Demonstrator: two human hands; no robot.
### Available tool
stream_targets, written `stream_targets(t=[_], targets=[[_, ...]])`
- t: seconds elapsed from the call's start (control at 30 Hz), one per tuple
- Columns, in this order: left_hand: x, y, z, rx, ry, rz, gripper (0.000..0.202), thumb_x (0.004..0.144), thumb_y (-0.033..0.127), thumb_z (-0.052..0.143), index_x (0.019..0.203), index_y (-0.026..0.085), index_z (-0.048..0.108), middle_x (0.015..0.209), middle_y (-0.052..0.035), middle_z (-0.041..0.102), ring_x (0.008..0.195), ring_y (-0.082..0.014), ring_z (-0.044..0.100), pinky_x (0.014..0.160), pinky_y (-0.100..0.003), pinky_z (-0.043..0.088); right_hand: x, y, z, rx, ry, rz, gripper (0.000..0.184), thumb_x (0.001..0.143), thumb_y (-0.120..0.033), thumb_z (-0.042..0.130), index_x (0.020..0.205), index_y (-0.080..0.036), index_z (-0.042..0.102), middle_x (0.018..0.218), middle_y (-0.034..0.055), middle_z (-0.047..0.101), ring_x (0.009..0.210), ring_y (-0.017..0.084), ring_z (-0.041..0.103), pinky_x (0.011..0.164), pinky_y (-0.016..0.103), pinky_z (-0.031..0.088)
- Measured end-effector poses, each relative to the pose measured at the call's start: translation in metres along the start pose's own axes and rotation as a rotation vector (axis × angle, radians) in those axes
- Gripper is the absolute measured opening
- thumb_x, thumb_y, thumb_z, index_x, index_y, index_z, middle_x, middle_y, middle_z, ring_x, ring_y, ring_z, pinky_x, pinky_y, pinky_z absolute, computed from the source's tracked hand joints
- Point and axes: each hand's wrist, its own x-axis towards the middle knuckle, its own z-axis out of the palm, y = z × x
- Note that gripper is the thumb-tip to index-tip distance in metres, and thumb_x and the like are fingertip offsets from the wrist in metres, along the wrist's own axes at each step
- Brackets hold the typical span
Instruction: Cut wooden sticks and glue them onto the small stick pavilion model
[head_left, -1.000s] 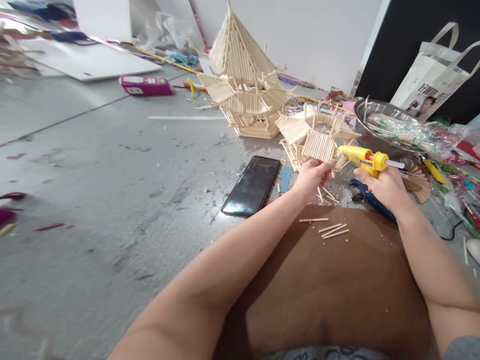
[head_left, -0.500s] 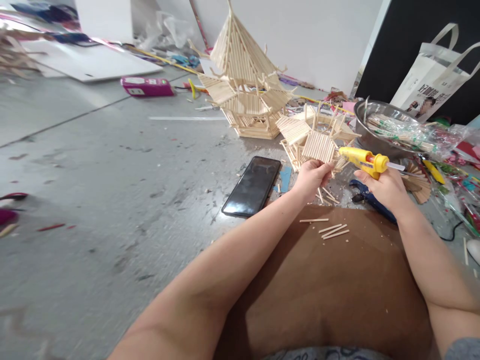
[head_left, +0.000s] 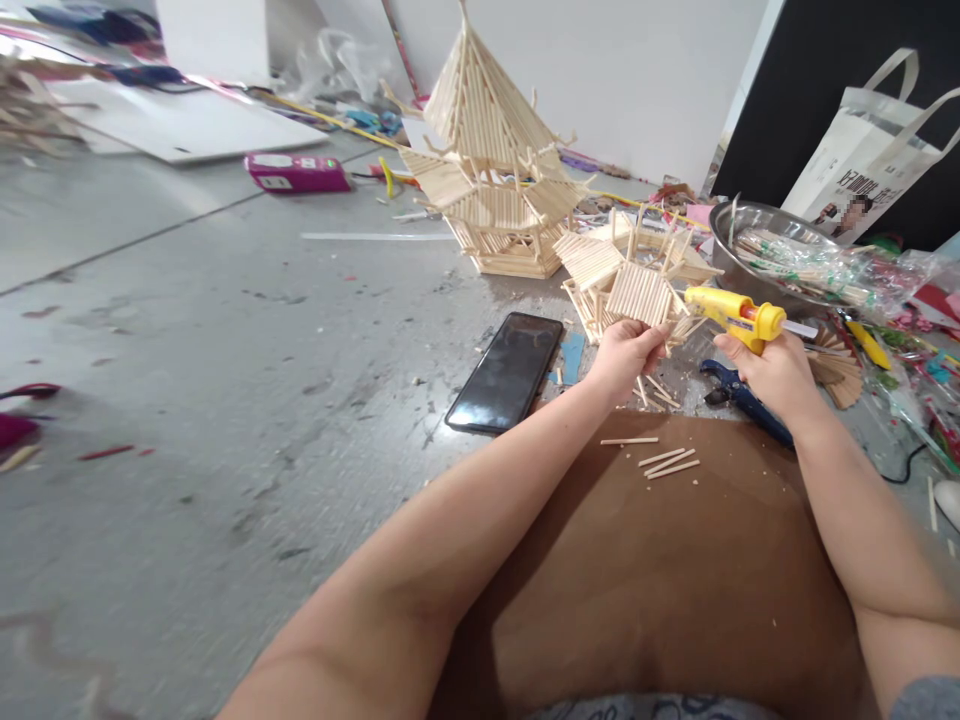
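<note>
My right hand is wrapped round the grip of a yellow hot glue gun, with a clear glue stick poking from its back end. The gun's nozzle points left, slightly apart from a small house-like model of wooden sticks. At the model's near side, my left hand is closed in a pinch below a slatted roof panel; what its fingertips hold is too small to make out. Several cut sticks lie on a brown board in front of me. Dark blue hand cutters lie below my right hand.
A taller stick pagoda stands behind the small model. Left of my hand lies a black phone. A metal bowl with wrapped sticks, a white bag and plastic scraps are on the right. A purple box-shaped device lies farther back.
The glue gun in my right hand has moved slightly right and away from the roof panel's edge. My left hand stays at the small model.
</note>
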Motion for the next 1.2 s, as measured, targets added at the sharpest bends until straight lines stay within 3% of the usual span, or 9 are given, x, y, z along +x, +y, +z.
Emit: stream_targets(t=[0.73, 1.2], targets=[[0.0025, -0.0004, -0.0003, -0.045, 0.005, -0.043, 0.031, 0.068, 0.031, 0.063, 0.047, 0.014, 0.047, 0.036, 0.0034, 0.042, 0.031, -0.0024, 0.034, 0.035, -0.020, 0.020, 0.0023, 0.0003, 0.0028, -0.009, -0.018, -0.024, 0.034, 0.077, -0.049, 0.047, 0.075, -0.018, 0.060, 0.059, 0.0039, 0.057, 0.069, 0.021, 0.058, 0.064, 0.034, 0.045], [0.0008, 0.0048, 0.0019, -0.184, 0.006, -0.096, 0.015, 0.064, 0.018, 0.061, 0.056, 0.014, 0.049, 0.043, 0.0040, 0.047, 0.034, -0.0022, 0.036, 0.035, -0.018, 0.022, 0.0025, -0.0009, 0.0008, -0.042, -0.036, -0.028, 0.035, 0.077, -0.051, 0.046, 0.073, -0.018, 0.058, 0.060, 0.0046, 0.057, 0.068, 0.021, 0.058, 0.062, 0.033, 0.044]])
